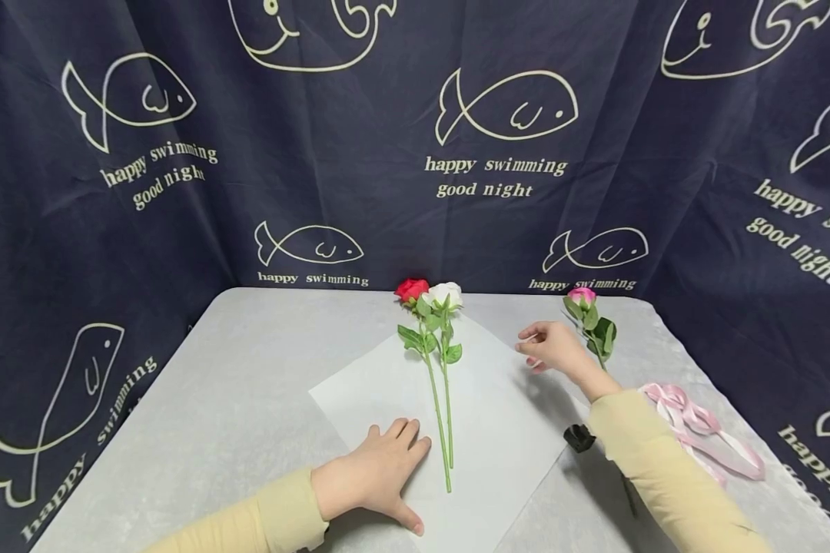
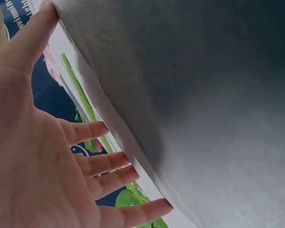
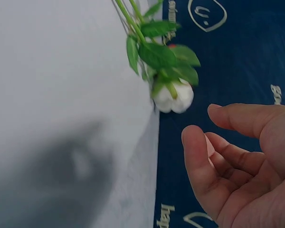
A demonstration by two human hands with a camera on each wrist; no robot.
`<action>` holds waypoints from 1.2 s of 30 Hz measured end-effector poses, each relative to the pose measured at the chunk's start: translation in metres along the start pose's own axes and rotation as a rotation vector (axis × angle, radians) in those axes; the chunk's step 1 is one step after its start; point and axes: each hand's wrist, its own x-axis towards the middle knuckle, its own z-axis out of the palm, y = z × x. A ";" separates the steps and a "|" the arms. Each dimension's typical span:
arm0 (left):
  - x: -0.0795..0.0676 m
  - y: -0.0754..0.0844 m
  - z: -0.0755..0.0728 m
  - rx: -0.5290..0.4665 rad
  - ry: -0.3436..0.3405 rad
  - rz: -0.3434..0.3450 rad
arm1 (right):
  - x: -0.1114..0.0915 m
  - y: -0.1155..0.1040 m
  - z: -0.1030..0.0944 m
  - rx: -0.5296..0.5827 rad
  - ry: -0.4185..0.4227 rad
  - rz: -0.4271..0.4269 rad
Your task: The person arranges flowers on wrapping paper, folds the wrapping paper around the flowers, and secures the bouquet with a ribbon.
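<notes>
- Curtain (image 1: 401,207): dark, fish print, hangs behind the table.
- Table (image 1: 249,346): grey cover; everything lies on it.
- Paper (image 1: 505,430): pale sheet, set cornerwise. Risk: skids or creases if the left palm pushes sideways.
- Pink rose (image 1: 589,316): right of the paper, stem partly under the right sleeve. Could get dragged if that forearm drops and sweeps.
- Red rose (image 1: 412,289) and white rose (image 1: 446,295): side by side, stems on the paper, heads by the table's far edge. Likely to roll apart if the sheet shifts; nothing ties them.
- Ribbon (image 1: 702,421): pink, loose loops near the right sleeve; might snag or tangle.
- Left hand (image 1: 376,470): fingers spread, fingertips on paper beside the stems, grasping nothing.
- Right hand (image 1: 556,349): empty, loosely bent, hovers near the pink rose.
- Black item (image 1: 579,438): by the paper's right edge; can't tell what. Sleeve could knock it.
</notes>
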 end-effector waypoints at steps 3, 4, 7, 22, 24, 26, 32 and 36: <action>0.000 0.001 0.000 0.000 -0.005 -0.001 | -0.004 0.006 -0.015 -0.003 0.029 0.008; 0.000 0.001 0.000 0.000 -0.008 -0.001 | -0.006 0.008 -0.020 0.000 0.040 0.008; -0.001 0.002 0.000 0.000 -0.012 0.000 | -0.011 0.014 -0.033 0.008 0.069 0.011; -0.001 0.002 -0.001 -0.025 -0.015 0.001 | -0.028 0.053 -0.076 0.058 0.098 0.090; -0.002 0.002 -0.001 -0.025 -0.012 0.001 | -0.030 0.058 -0.078 0.052 0.106 0.105; -0.002 0.002 -0.001 -0.022 -0.009 0.000 | -0.032 0.063 -0.080 0.046 0.110 0.113; -0.001 0.001 -0.001 -0.012 0.000 0.001 | -0.036 0.077 -0.080 0.008 0.140 0.142; -0.001 0.001 -0.002 -0.012 -0.002 0.003 | -0.038 0.085 -0.077 -0.017 0.139 0.170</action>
